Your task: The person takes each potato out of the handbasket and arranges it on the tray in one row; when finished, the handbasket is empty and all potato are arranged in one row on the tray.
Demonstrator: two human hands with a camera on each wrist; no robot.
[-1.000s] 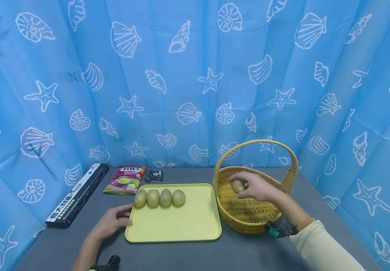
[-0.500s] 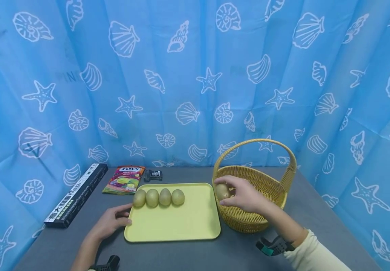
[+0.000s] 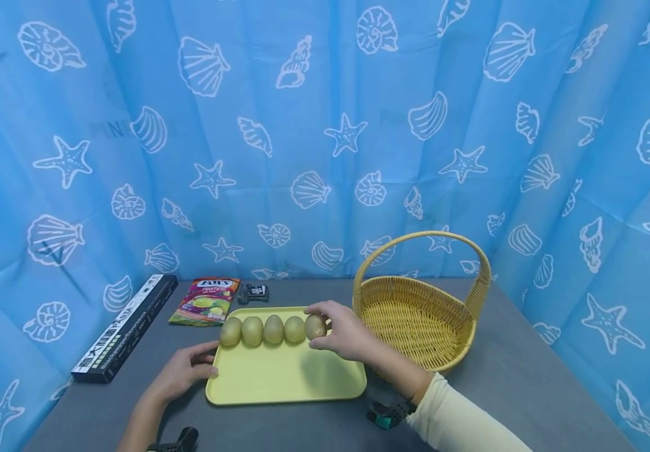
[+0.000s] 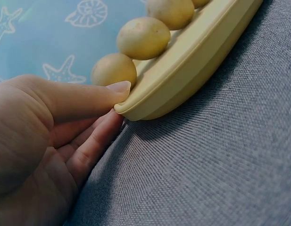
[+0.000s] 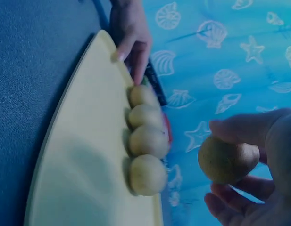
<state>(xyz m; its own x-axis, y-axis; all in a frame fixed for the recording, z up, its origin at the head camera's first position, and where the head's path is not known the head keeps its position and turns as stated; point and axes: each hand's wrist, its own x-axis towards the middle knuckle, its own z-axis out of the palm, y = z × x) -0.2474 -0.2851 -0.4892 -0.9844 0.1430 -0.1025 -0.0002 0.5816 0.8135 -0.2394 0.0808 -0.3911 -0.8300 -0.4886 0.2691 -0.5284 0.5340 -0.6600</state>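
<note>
My right hand [image 3: 340, 329] holds a kiwi [image 3: 316, 327] between thumb and fingertips, over the back right part of the yellow tray [image 3: 279, 383]. In the right wrist view, this kiwi [image 5: 228, 159] appears raised and apart from the others. Several more olive-brown kiwis [image 3: 274, 329] stand in a row along the tray's far edge, starting at its left corner. On the tray's left rim, my left hand [image 3: 184, 371] pinches the edge, thumb on top and fingers at the side, as the left wrist view shows near the corner kiwi [image 4: 114, 70].
A wicker basket [image 3: 415, 364] with a tall arched handle stands right of the tray, partly behind the right forearm. Behind the tray lie a candy bag [image 3: 206, 301] and a small black object [image 3: 254, 293]. A long black box [image 3: 127, 326] lies at far left, before a blue curtain [image 3: 313, 125].
My right hand has carried the kiwi leftward from inside the basket to over the tray, near the right end of the row. The left hand stays on the tray's rim.
</note>
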